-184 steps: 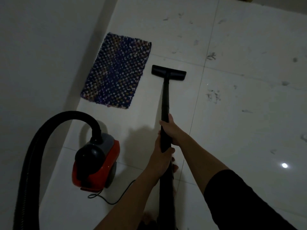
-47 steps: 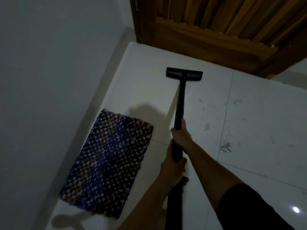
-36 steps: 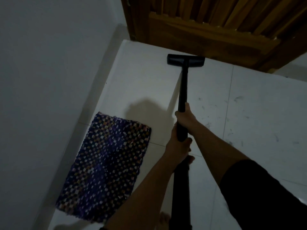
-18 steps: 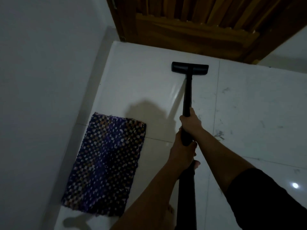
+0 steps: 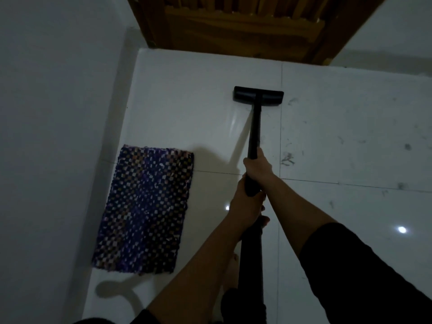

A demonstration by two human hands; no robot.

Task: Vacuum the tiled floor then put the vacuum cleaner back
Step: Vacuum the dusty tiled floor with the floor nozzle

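Observation:
The black vacuum wand [image 5: 254, 127] runs from my hands forward to its flat floor head [image 5: 258, 96], which rests on the white tiled floor [image 5: 187, 108] short of the wooden door. My right hand [image 5: 258, 166] grips the wand higher up. Just below it, my left hand [image 5: 245, 205] grips the same wand. The thicker black hose end [image 5: 251, 265] continues down between my arms. The vacuum's body is out of view. Dark hair and dust marks [image 5: 287, 159] lie on the tiles right of the wand.
A purple woven mat [image 5: 145, 206] lies on the floor at the left, along the white wall [image 5: 53, 136]. A wooden door [image 5: 240, 26] closes the far side. My bare foot [image 5: 232, 265] shows beside the hose. More dust specks spread over the right tiles.
The floor head has pulled back from the door toward me and shifted slightly right. Earlier, the red vacuum body stood at the left; it has left the view.

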